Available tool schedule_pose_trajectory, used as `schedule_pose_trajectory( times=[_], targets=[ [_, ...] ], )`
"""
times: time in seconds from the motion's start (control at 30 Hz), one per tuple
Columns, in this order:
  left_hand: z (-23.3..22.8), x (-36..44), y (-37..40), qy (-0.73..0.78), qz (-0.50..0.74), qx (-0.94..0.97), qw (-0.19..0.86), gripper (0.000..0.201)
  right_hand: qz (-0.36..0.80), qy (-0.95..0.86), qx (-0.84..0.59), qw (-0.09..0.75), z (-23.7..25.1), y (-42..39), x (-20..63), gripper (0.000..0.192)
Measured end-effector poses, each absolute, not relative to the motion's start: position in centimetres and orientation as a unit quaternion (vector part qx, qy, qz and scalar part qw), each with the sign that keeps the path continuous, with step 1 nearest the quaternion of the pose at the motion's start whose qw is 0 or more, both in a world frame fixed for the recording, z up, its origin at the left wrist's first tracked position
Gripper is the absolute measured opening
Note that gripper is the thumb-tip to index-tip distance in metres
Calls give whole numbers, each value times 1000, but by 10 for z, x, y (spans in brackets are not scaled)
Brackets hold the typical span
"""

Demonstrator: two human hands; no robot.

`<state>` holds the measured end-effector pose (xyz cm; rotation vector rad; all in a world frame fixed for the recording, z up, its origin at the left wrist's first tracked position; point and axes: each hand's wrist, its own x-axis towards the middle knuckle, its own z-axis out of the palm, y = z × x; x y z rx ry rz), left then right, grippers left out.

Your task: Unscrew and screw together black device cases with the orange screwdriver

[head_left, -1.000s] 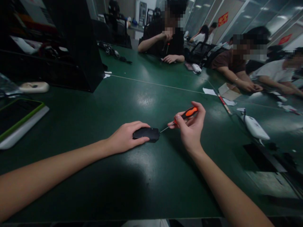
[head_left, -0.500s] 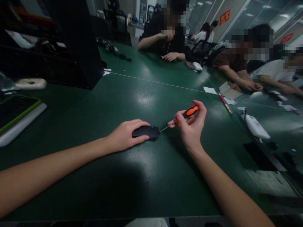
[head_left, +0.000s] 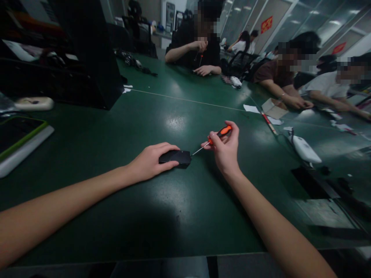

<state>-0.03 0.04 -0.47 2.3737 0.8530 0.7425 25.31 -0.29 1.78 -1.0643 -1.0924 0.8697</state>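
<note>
On the green table (head_left: pixel 139 216) lies a small black rectangular box (head_left: pixel 183 157). My left hand (head_left: pixel 153 160) grips it from the left, thumb along the near side and fingers over the far side. An orange-and-black screwdriver (head_left: pixel 224 131) is in my right hand (head_left: pixel 227 148), its handle held between thumb and fingers. The metal shaft slants down to the left, and its tip is at the right end of the box. Whether the tip sits in a screw is too small to tell.
At the left stand a black frame (head_left: pixel 111 87) and a green-edged device (head_left: pixel 26 139). To the right are a white device (head_left: pixel 305 148), a small cardboard box (head_left: pixel 274 108) and a dark flat panel (head_left: pixel 313 183). Several people sit across the table; one person's hand (head_left: pixel 203 70) rests on it.
The whole view has shifted slightly, so most things appear a little further left. The screwdriver's handle has turned a little in my right fingers; my left hand keeps its grip on the box.
</note>
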Motion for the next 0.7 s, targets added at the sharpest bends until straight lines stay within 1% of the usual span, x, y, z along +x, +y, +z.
schedule_pose_trajectory(
  times=[0.1, 0.17, 0.43, 0.5, 0.63, 0.7],
  targets=[
    [-5, 0, 0, 315, 266, 875, 253, 36, 455, -408, -484, 627, 5, 5, 255, 71],
    [-5, 0, -1, 315, 266, 875, 253, 35, 478, -385, -483, 624, 1, 7, 255, 72],
    [-7, 1, -2, 324, 259, 877, 244, 37, 425, -446, -440, 654, 12, -2, 250, 69],
    [-7, 1, -1, 322, 262, 877, 244, 37, 443, -427, -442, 653, 10, -1, 249, 72],
    [-6, 1, 0, 323, 266, 875, 245, 38, 515, -355, -461, 629, -1, 5, 250, 78],
    [-6, 0, 0, 326, 264, 874, 244, 39, 528, -346, -464, 622, -5, 7, 250, 78]
  ],
)
